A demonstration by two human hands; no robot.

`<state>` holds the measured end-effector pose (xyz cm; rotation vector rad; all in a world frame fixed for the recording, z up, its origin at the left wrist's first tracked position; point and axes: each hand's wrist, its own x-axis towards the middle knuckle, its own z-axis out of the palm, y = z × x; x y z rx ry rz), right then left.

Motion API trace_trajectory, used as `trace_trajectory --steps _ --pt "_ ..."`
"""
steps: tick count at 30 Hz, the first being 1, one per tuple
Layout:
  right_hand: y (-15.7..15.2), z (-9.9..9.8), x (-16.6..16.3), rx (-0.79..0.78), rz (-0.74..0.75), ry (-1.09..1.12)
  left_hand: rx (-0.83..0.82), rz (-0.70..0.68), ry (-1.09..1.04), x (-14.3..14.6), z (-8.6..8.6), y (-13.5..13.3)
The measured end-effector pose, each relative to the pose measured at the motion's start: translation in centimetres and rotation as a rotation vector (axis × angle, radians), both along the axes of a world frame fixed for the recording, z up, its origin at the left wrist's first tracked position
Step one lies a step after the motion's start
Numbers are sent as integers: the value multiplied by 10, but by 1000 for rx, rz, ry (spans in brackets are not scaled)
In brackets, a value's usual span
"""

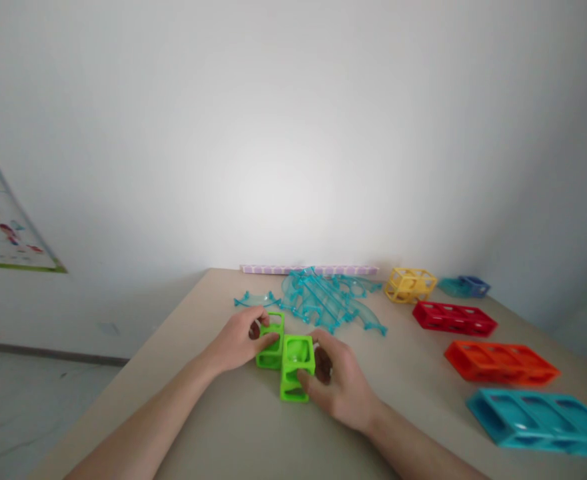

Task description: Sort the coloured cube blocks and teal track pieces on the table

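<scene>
Two bright green hollow plastic blocks with open window-like sides stand side by side on the table (233,427). The left green block (272,360) sits slightly farther back, and my left hand (240,340) is closed on it with thumb and fingers. Nearer to me is the right green block (296,393), gripped at its right side by my right hand (340,387). The blocks meet or nearly meet along one edge; whether they are joined I cannot tell. Part of each block is covered by my fingers.
Beyond my hands lies a pile of clear teal track pieces (318,300). A patterned strip (263,270) runs along the wall. On the right are a yellow frame block (409,285), a blue block (473,287), and red (453,319), orange (500,363) and turquoise (543,420) block rows.
</scene>
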<state>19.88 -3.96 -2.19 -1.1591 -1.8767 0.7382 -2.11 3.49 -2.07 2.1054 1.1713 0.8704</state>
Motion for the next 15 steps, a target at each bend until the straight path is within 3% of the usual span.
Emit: trace_trajectory --steps 4,8,15 --pt "3 -4 -2 -90 28 65 16 45 4 -3 2 0" --pt "3 -6 -3 -109 -1 128 -156 52 -102 -5 -3 5" --pt "5 -4 -2 73 -49 40 -395 91 -338 2 -7 5"
